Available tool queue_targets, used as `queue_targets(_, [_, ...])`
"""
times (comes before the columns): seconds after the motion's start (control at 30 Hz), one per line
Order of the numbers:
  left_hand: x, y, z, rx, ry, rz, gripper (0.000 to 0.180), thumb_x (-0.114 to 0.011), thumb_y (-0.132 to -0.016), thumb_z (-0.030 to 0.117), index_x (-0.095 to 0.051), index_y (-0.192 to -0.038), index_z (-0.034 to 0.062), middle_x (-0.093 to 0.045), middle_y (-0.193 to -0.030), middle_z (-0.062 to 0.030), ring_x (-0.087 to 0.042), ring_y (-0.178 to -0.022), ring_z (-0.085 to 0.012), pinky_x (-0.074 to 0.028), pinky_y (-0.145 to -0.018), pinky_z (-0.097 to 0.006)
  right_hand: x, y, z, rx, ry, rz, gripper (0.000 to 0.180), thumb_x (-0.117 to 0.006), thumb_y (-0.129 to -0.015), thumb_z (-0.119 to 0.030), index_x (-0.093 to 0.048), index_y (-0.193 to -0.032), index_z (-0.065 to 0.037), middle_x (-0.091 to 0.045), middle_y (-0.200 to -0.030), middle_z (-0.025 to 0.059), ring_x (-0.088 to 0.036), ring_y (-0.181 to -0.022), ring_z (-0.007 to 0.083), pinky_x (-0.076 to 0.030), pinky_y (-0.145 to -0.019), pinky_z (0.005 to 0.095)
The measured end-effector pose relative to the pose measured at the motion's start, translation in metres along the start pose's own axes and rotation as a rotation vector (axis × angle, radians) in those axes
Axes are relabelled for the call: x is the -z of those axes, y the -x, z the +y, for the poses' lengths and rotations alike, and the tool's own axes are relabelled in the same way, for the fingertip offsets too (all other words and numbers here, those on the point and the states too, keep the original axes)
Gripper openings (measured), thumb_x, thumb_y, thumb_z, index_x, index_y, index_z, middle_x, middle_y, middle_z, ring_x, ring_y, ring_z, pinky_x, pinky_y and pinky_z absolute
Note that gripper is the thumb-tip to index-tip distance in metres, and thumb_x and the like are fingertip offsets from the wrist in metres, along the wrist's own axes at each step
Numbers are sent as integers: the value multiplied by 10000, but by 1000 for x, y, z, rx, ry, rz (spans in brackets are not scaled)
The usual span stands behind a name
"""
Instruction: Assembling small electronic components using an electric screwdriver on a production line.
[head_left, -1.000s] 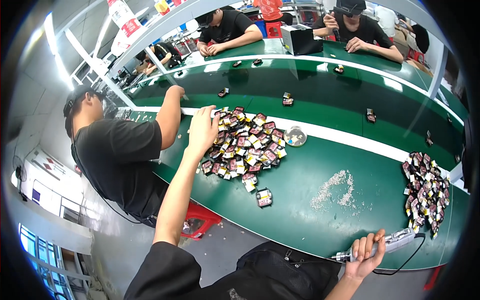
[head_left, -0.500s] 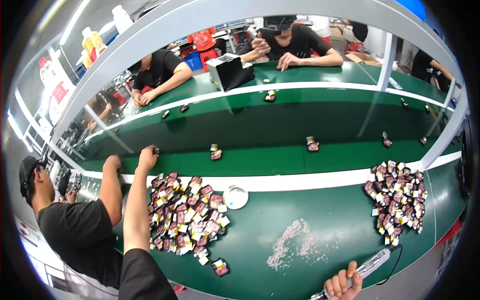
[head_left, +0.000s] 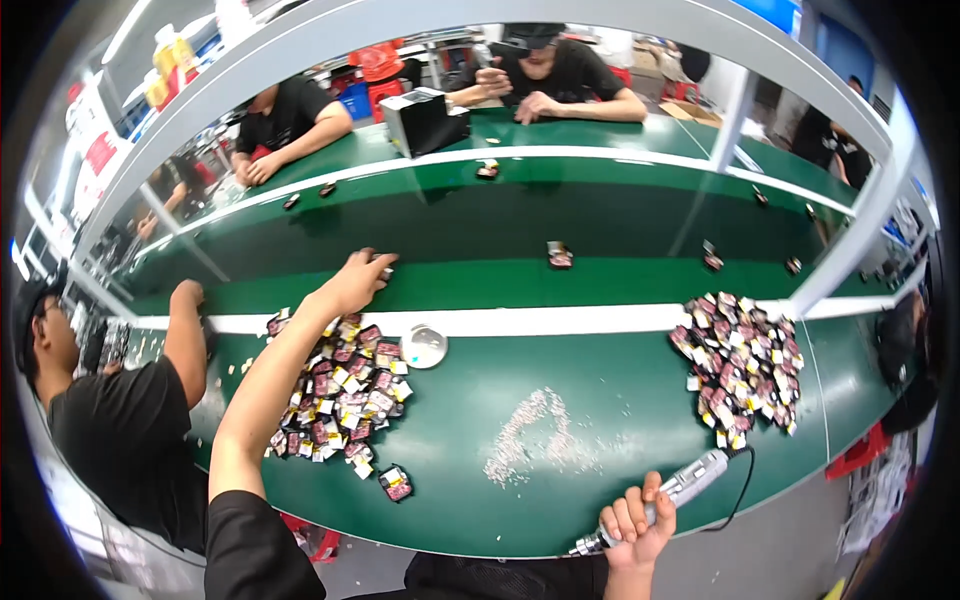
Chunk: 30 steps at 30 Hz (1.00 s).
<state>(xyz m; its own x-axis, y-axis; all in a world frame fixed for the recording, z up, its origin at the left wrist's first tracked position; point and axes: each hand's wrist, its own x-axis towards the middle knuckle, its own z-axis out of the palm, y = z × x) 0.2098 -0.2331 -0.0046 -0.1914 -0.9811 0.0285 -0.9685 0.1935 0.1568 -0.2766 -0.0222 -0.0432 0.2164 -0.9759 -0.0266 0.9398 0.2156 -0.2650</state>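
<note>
My left hand (head_left: pixel 352 284) reaches over the conveyor belt, its fingers curled round a small black part (head_left: pixel 388 271) that they mostly hide. In my right hand (head_left: pixel 638 520), at the front edge of the table, is a silver-grey electric screwdriver (head_left: pixel 690 478); its bit end points left and a black cord trails from its rear. A heap of small black parts with pink faces and white-and-yellow tags (head_left: pixel 345 395) lies under my left forearm. One such part (head_left: pixel 396 483) sits apart in front of it. Loose tiny pale pieces (head_left: pixel 530 430) are scattered mid-table.
Beside the left heap stands a round white dish (head_left: pixel 424 346). Another heap of parts (head_left: pixel 740 365) lies at the right. More parts ride the green belt (head_left: pixel 480 285), under a grey frame (head_left: pixel 735 120). A co-worker (head_left: pixel 120 440) reaches in from the left; others sit across the belt.
My left hand has moved right along the belt, onto a part lying there. The view has shifted, so the table appears further left and higher. My right hand still holds the screwdriver.
</note>
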Motion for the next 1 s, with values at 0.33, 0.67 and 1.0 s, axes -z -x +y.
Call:
queue_targets(0.33, [2, -37, 114, -53, -103, 86, 339, -492, -813, -63, -422, -1136, 7, -475, -1048, -271, -483, -997, -452, -422, -859, -495, 3, 9, -5, -73, -57, -67, 109, -499, -933, -174, -488, -879, -80, -368, -536, -9, -368, -439, 104, -365, -526, 280])
queue_targets(0.67, [-50, -102, 470, -819, 207, 277, 418, -523, -770, -50, -436, -1178, -33, -492, -1061, -272, -488, -1035, -410, -417, -916, -450, -2, 7, -8, -24, -28, -82, 124, -492, -941, -179, -507, -883, -70, -361, -521, -12, -368, -434, 100, -361, -509, 271])
queue_targets(1.0, [85, 10, 476, -925, 920, 433, 883, -807, -685, 191, -322, -1406, 33, -415, -1381, -185, -427, -1267, -295, -406, -1000, -397, 2, 20, -1, 12, -51, -110, 126, -493, -947, -177, -485, -895, -62, -358, -535, -16, -378, -456, 93, -363, -521, 260])
